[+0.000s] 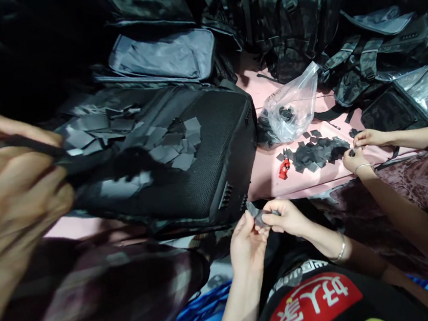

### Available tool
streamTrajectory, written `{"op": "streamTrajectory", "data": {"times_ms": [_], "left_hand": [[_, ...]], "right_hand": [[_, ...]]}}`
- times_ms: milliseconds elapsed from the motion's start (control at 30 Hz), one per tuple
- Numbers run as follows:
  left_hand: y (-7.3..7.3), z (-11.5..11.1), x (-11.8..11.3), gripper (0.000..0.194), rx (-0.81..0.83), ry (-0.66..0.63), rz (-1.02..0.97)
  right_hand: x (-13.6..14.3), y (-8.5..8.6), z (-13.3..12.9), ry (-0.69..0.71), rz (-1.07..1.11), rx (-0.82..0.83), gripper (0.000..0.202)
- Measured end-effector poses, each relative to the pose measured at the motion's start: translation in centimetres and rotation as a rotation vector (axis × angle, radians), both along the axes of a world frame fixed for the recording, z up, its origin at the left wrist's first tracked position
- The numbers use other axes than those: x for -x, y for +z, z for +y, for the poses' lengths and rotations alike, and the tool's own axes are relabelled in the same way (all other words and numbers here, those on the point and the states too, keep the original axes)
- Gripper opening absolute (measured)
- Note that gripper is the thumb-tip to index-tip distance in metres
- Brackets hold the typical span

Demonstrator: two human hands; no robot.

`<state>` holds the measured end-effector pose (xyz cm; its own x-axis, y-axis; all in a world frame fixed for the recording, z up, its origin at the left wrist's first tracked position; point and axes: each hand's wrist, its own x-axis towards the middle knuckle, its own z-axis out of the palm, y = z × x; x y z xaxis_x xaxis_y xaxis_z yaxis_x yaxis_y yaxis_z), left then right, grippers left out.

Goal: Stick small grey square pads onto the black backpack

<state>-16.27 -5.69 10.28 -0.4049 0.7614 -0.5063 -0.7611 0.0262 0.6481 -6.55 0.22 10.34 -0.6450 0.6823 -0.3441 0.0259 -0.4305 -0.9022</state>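
At the lower middle, my left hand (pixel 248 241) pinches a small dark grey piece (pixel 258 214) between its thumb and fingers. On the other side of that piece, my right hand (pixel 287 218) is closed on it too, with a bracelet at the wrist. Both hands are close together, just in front of the near corner of a black mesh-covered backpack (pixel 212 145). Loose grey square pieces (pixel 181 142) lie on the backpack.
A co-worker's blurred hands (pixel 20 188) hold a dark strip at the left. Another person's hands (pixel 363 148) work at the right, beside a pile of dark squares (pixel 317 153), a red-handled tool (pixel 284 169) and a clear plastic bag (pixel 295 105). More backpacks stand behind.
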Motion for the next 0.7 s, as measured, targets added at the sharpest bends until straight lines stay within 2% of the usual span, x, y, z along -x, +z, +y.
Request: {"op": "streamTrajectory", "data": {"times_ms": [67, 167, 233, 367, 467, 567, 633, 700], "left_hand": [[0.1, 0.3, 0.7, 0.019, -0.019, -0.027, -0.159], [0.4, 0.5, 1.7, 0.021, -0.098, 0.071, -0.253], [0.8, 0.5, 1.8, 0.023, -0.112, 0.061, -0.210], [1.4, 0.2, 0.9, 0.025, -0.077, -0.051, -0.095], [1.3, -0.1, 0.5, 0.027, -0.066, -0.038, -0.066], [1.1, -0.2, 0.4, 0.025, -0.063, -0.058, -0.035], [0.9, -0.1, 0.3, 0.025, -0.063, -0.063, -0.025], [0.6, 0.0, 0.2, 0.027, -0.061, -0.054, -0.019]], "right_hand": [[-0.7, 0.1, 0.2, 0.046, 0.073, 0.039, 0.033], [-2.1, 0.0, 0.5, 0.085, 0.180, 0.112, 0.038], [-2.7, -0.4, 0.6, 0.030, 0.215, 0.152, 0.041], [-2.8, -2.2, 1.2, -0.090, 0.229, 0.223, 0.042], [-3.1, -3.8, 4.1, -0.296, 0.141, 0.247, 0.045], [-4.5, -4.6, 8.9, -0.515, 0.037, 0.227, 0.044], [-5.4, -4.6, 11.7, -0.548, 0.080, 0.228, 0.044], [-5.7, -4.2, 12.8, -0.576, 0.079, 0.169, 0.045]]}}
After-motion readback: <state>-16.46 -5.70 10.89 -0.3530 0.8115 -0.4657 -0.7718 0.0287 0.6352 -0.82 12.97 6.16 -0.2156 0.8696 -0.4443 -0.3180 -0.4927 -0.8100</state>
